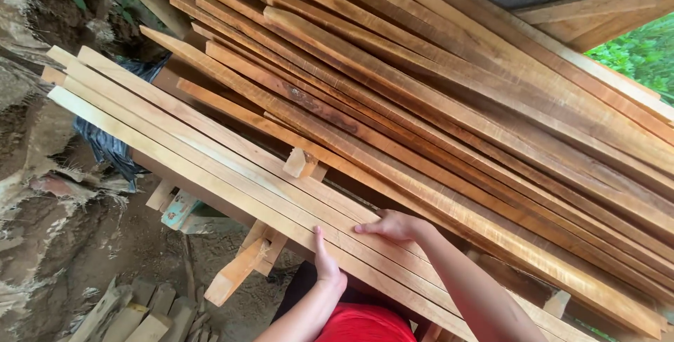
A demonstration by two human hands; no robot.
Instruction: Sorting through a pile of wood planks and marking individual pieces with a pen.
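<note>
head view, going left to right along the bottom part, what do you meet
short pale wood offcuts on the dirt ground → angled wooden support block under the stack → left hand on the edge of the pale planed planks → right hand flat on those planks → darker reddish rough-sawn boards

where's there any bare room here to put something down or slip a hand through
Free: the dirt ground left of the pale planks, between the black plastic sheet and the offcut pile. The pale planks' top beyond both hands is bare. Crowded: the darker plank stack, and where the left hand and right hand rest.
</note>
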